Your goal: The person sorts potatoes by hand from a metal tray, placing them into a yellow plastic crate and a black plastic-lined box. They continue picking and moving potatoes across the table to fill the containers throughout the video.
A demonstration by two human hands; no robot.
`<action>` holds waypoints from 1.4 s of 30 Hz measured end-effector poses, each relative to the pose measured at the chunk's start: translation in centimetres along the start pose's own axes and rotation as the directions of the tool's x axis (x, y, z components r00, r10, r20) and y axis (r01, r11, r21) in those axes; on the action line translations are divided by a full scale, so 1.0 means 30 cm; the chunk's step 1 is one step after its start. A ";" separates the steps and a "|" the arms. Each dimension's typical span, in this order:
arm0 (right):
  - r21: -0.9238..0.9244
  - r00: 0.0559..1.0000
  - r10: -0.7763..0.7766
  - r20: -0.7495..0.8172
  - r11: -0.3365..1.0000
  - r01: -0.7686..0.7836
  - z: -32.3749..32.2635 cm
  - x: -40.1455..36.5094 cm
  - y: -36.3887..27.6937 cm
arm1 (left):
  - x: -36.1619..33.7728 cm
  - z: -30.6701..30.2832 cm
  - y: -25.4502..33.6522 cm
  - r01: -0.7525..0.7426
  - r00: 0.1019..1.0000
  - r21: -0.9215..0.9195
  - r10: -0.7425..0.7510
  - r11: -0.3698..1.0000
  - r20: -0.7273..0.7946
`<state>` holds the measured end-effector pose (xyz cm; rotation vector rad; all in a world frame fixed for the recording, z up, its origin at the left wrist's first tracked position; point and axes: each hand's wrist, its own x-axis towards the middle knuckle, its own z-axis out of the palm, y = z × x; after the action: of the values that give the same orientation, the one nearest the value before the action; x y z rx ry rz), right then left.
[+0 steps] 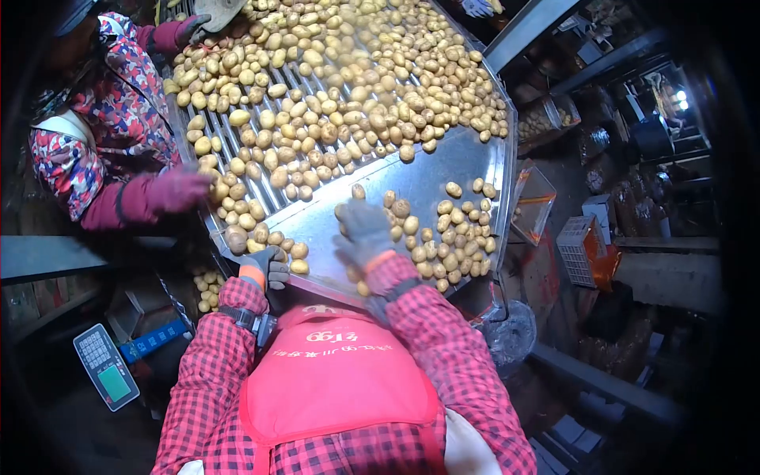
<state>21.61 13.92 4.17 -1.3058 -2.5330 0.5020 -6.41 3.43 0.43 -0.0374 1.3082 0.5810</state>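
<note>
My left hand (267,267), in a grey glove with an orange cuff, rests at the near left rim of the metal sorting table (317,226). Its fingers are apart and hold nothing; several potatoes (261,233) lie right beside them. Over the bare metal plate is my right hand (366,231), gloved the same way and slightly blurred. Its thumb stands away from the fingers, and a potato (359,191) lies just beyond the fingertips. To its right, a loose group of potatoes (451,237) lies on the plate. Part of the right palm side is hidden.
Many potatoes cover the roller conveyor (279,198) beyond the plate. At left stands a co-worker (138,103) in a patterned jacket, one gloved hand (184,188) near the potatoes. A digital scale (107,368) is low left; a crate (576,251) is at right.
</note>
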 end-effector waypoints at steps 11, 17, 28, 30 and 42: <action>-0.251 0.919 0.343 0.192 0.923 -0.292 0.034 -0.219 0.227 | -0.043 0.051 -0.003 0.005 0.999 0.060 -0.003 0.998 -0.045; -0.257 0.722 0.466 0.510 0.885 -0.389 -0.211 -0.168 -0.125 | 0.035 -0.046 -0.022 0.020 0.993 0.047 -0.025 0.999 0.118; 0.005 0.994 0.066 -0.086 0.998 -0.066 0.027 -0.447 0.113 | 0.039 -0.040 -0.016 0.047 0.997 0.047 -0.050 0.998 0.055; 0.104 0.985 0.037 -0.170 0.994 -0.020 -0.036 -0.480 0.139 | 0.012 -0.009 -0.007 0.033 0.999 0.073 -0.032 0.997 -0.022; -0.281 0.798 0.473 -0.373 0.763 -0.583 0.259 -0.775 0.759 | -0.010 0.012 -0.013 0.022 0.999 0.056 -0.020 0.998 -0.040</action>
<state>48.70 5.68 -13.66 -2.1001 -2.0522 -0.1101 -5.97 3.11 0.69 -0.0162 1.3608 0.5270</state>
